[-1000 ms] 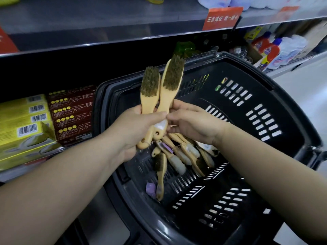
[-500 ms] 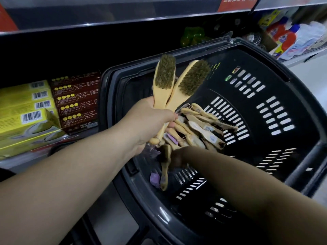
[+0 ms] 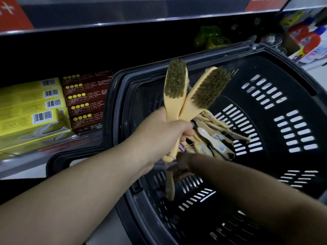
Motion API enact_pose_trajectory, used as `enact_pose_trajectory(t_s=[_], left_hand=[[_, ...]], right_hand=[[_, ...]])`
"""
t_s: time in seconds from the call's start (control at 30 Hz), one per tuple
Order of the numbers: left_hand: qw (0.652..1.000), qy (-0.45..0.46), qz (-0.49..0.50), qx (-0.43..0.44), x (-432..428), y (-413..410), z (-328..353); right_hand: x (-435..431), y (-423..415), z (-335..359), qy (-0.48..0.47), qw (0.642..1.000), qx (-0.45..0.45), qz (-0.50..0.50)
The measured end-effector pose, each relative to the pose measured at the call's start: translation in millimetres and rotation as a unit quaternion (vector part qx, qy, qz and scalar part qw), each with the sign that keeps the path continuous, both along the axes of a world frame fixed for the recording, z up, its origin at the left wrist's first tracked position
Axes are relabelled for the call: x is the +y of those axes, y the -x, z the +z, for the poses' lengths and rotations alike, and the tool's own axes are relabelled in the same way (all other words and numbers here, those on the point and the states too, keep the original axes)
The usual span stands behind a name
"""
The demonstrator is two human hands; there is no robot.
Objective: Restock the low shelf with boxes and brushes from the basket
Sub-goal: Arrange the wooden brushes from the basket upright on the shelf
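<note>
My left hand [image 3: 159, 133] grips two wooden-handled brushes [image 3: 187, 96] by their handles, bristle heads up, over the near-left part of the black basket [image 3: 283, 68]. A pile of several more brushes [image 3: 217, 138] lies on the basket floor just right of that hand. My right hand [image 3: 182, 165] reaches down into the basket below the pile, dark and blurred in shadow; its fingers and any hold cannot be made out. One brush [image 3: 169, 188] lies alone nearer me. Yellow boxes [image 3: 30, 106] and brown boxes [image 3: 85, 101] stand stacked on the low shelf at left.
The shelf above [image 3: 123, 13] overhangs the low shelf, with red price tags [image 3: 261, 3] on its edge. Behind the basket the low shelf is dark, with a green packet [image 3: 210, 38]. Bottles and packets [image 3: 306, 38] sit at far right.
My right hand let go of the brushes in my left hand and dropped into the basket beneath the pile. The left hand has kept the two brushes raised, now spread apart.
</note>
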State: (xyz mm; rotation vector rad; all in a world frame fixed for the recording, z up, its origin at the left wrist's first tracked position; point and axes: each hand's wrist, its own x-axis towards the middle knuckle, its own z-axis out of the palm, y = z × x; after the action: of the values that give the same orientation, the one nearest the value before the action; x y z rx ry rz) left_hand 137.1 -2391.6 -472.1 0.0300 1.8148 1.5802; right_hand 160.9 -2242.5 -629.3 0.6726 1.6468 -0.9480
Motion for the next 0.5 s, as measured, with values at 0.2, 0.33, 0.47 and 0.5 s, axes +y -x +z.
enact_pose_trajectory(t_s=[0.2,0.33,0.47,0.5], left_hand=[[0.998,0.019,0.04,-0.035,2.2,0.3,2.8],[0.996,0.002,0.059,-0.073,4.0,-0.3,3.9],[0.993,-0.041,0.003,-0.115,3.0,-4.3,4.6],[0.991,-0.057,-0.005,-0.123,2.8,-4.5,4.5]], right_hand=[[50.0,2.1,106.3,0.175,0.956,0.16,-0.175],[58.6,-14.4,154.4,0.268,0.904,0.25,-0.222],[45.9,-15.4,162.2,0.279,0.883,0.298,-0.232],[43.3,-14.1,162.1,0.28,0.879,0.304,-0.236]])
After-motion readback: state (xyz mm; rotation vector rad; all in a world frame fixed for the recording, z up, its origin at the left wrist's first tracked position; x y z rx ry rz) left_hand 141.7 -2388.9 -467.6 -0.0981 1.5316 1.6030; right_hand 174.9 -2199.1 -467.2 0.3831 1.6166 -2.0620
